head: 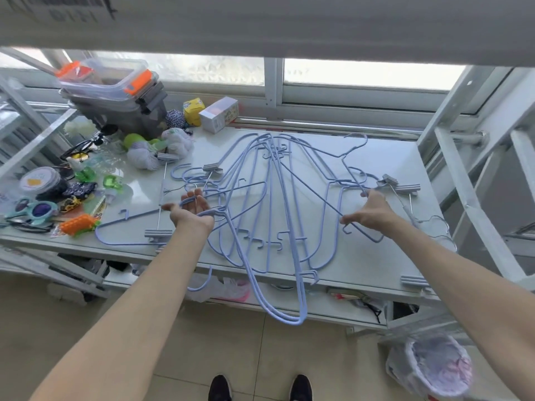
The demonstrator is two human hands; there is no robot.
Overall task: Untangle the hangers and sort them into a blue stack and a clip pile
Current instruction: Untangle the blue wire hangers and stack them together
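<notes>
A tangle of several blue hangers (269, 204) covers the middle of the white table (385, 157), some drooping over its front edge. Clip hangers with grey clips lie at the left (158, 198) and at the right (401, 189). My left hand (192, 206) is palm up at the tangle's left side, its fingers hooked under a blue hanger's end. On the right side of the tangle my right hand (367, 211) pinches the thin bar of a blue hanger (312, 189) that runs diagonally across the pile.
Clutter fills the table's left end: stacked plastic boxes (115, 91), yarn, sunglasses (34, 209), small toys. A carton (220, 114) stands at the back by the window. White metal frames flank both sides. A bagged bin (434, 369) sits on the floor at right.
</notes>
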